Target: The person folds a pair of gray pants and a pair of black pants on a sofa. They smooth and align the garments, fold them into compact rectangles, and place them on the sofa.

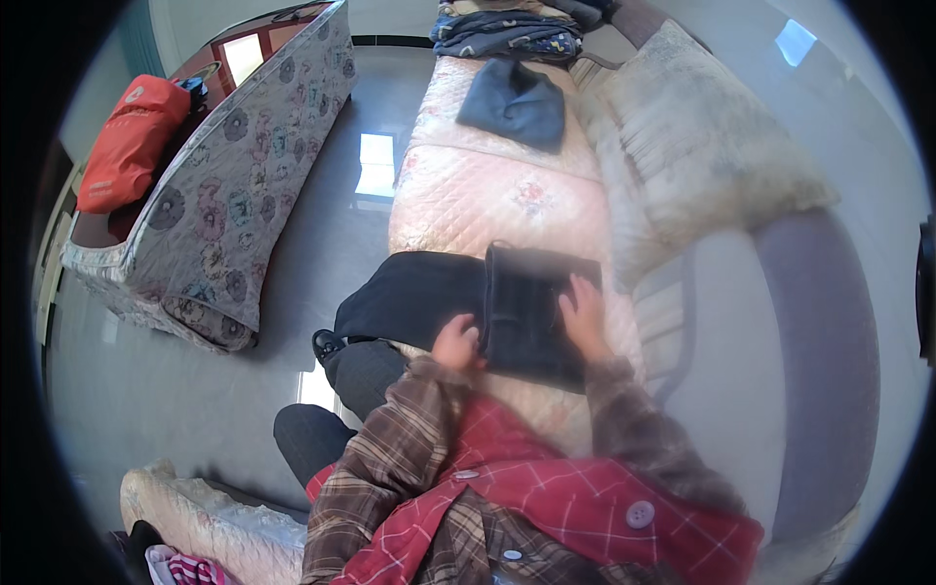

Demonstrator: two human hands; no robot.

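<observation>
A dark garment (417, 296), partly folded over itself at the right, lies across the pink quilted sofa cover (504, 197) before me. My left hand (458, 344) is at the near edge of the fold, its fingers bent; whether it pinches the cloth cannot be told. My right hand (583, 314) rests with spread fingers on the folded part's right side. Beyond the garment, a folded blue-grey garment (515, 106) lies on the same cover. A stack of folded patterned dark blue cloth (504, 33) sits at the far end.
A large pale cushion (709, 139) leans on the sofa back (819, 314) at the right. At the left stands a table with a floral cover (241, 168), bearing a red bag (135, 142). A striped pink cloth (194, 567) lies at the lower left.
</observation>
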